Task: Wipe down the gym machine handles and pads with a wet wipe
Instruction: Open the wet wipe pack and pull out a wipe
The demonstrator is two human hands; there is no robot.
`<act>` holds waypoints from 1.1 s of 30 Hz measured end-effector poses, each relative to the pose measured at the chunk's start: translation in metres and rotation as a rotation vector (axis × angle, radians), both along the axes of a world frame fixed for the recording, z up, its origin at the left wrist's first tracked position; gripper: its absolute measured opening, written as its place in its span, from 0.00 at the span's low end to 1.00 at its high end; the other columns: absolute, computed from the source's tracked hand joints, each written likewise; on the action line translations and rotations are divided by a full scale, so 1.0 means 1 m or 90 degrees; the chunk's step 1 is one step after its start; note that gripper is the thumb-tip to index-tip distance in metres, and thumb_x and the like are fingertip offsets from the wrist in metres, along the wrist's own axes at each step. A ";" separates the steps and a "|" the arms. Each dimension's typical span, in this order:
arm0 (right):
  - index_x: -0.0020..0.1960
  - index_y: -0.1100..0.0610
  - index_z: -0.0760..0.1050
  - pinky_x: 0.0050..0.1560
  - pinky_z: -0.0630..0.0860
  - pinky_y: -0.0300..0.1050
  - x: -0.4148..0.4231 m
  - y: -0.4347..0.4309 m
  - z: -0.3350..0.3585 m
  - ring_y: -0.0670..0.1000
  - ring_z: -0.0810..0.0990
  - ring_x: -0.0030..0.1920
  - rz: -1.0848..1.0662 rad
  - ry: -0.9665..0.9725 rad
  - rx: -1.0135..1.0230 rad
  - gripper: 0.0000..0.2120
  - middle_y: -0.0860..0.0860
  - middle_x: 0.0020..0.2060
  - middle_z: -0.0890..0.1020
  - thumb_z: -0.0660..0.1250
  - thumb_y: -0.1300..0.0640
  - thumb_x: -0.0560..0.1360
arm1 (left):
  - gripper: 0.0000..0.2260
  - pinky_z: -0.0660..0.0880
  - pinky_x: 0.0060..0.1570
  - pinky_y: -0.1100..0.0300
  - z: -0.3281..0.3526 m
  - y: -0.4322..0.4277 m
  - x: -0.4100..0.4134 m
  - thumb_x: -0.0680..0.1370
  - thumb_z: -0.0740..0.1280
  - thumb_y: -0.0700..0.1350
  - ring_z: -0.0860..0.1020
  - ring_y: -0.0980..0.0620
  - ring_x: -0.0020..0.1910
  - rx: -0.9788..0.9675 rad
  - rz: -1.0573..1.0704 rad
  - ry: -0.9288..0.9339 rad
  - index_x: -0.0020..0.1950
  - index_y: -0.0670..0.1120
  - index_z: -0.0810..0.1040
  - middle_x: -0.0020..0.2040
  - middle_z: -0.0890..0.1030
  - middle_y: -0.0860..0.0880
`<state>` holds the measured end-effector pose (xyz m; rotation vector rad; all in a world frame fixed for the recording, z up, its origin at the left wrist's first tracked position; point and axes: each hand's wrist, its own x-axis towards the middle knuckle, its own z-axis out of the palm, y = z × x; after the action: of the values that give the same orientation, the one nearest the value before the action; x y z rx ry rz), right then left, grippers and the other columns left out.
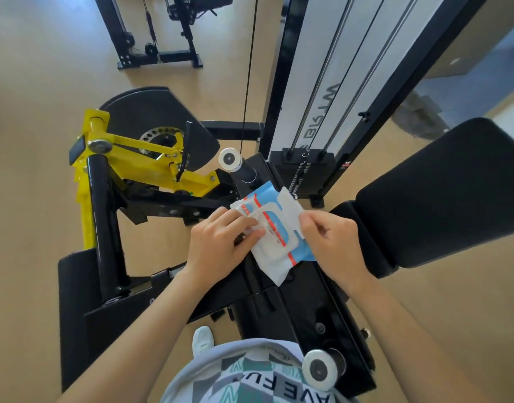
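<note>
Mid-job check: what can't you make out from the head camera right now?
1. Head view: whether the flap of the wipe pack is open; fingers of the left hand cover its edge.
2. Head view: the pack's print, too small to read.
3. Head view: the back pad, its far side cut off by the right edge.

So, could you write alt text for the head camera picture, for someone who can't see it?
Seen from above, a person's left hand and right hand both grip a blue-and-white wet wipe pack over a black gym machine. A yellow frame stands on the left and a large black pad on the right.
</note>
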<state>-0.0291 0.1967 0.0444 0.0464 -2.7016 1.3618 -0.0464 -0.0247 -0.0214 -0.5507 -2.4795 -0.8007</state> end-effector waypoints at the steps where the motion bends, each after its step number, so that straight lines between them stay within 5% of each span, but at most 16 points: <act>1: 0.52 0.55 0.83 0.38 0.82 0.41 -0.001 0.005 -0.001 0.41 0.84 0.45 -0.020 -0.012 -0.014 0.13 0.44 0.43 0.84 0.65 0.48 0.82 | 0.15 0.68 0.41 0.73 0.001 0.000 0.001 0.80 0.70 0.59 0.80 0.56 0.46 -0.006 0.003 -0.018 0.51 0.48 0.86 0.50 0.86 0.53; 4: 0.62 0.56 0.80 0.48 0.84 0.44 -0.004 0.017 -0.005 0.43 0.83 0.52 -0.059 -0.022 -0.033 0.13 0.46 0.51 0.84 0.67 0.52 0.80 | 0.15 0.65 0.43 0.74 0.006 0.001 0.003 0.78 0.71 0.61 0.78 0.57 0.47 -0.019 0.024 -0.058 0.51 0.50 0.86 0.51 0.85 0.54; 7: 0.68 0.54 0.75 0.50 0.80 0.33 -0.006 0.023 -0.010 0.43 0.79 0.52 -0.073 0.019 0.029 0.20 0.45 0.53 0.79 0.73 0.56 0.77 | 0.17 0.73 0.45 0.62 0.013 0.005 0.002 0.76 0.71 0.63 0.76 0.54 0.47 -0.013 0.010 -0.073 0.51 0.50 0.85 0.50 0.84 0.54; 10: 0.64 0.56 0.79 0.56 0.77 0.37 -0.008 0.026 -0.014 0.47 0.76 0.58 -0.044 0.086 0.127 0.18 0.50 0.58 0.77 0.76 0.59 0.75 | 0.19 0.74 0.49 0.58 0.020 0.011 0.001 0.75 0.70 0.64 0.75 0.53 0.49 -0.006 -0.039 -0.088 0.53 0.51 0.85 0.51 0.83 0.53; 14: 0.57 0.59 0.83 0.57 0.79 0.41 -0.005 0.022 -0.015 0.48 0.78 0.56 0.059 0.153 0.163 0.12 0.53 0.53 0.83 0.75 0.67 0.74 | 0.20 0.79 0.50 0.51 0.028 0.019 -0.001 0.74 0.70 0.65 0.75 0.52 0.50 0.001 -0.071 -0.147 0.56 0.52 0.84 0.52 0.82 0.54; 25: 0.60 0.56 0.82 0.58 0.81 0.47 0.003 0.011 -0.025 0.48 0.79 0.58 0.105 0.043 0.085 0.14 0.48 0.56 0.81 0.75 0.56 0.75 | 0.11 0.80 0.42 0.53 0.037 0.031 0.005 0.74 0.72 0.57 0.81 0.50 0.44 -0.089 -0.028 -0.077 0.45 0.49 0.83 0.45 0.84 0.53; 30: 0.59 0.54 0.82 0.57 0.81 0.49 0.002 0.011 -0.024 0.48 0.78 0.58 0.099 0.030 0.074 0.13 0.47 0.55 0.81 0.76 0.55 0.75 | 0.11 0.82 0.48 0.53 0.030 0.023 0.006 0.78 0.69 0.56 0.81 0.54 0.50 -0.005 -0.074 -0.111 0.45 0.49 0.83 0.49 0.84 0.54; 33: 0.58 0.53 0.82 0.55 0.82 0.48 0.000 0.009 -0.020 0.48 0.78 0.57 0.102 0.017 0.085 0.13 0.47 0.55 0.80 0.76 0.55 0.75 | 0.10 0.83 0.46 0.56 0.030 0.019 0.005 0.78 0.69 0.54 0.82 0.56 0.47 0.149 -0.036 -0.189 0.46 0.47 0.82 0.48 0.84 0.54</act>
<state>-0.0286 0.2058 0.0240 0.2967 -2.8148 1.2075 -0.0418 -0.0053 0.0083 -0.4451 -2.5896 -1.2558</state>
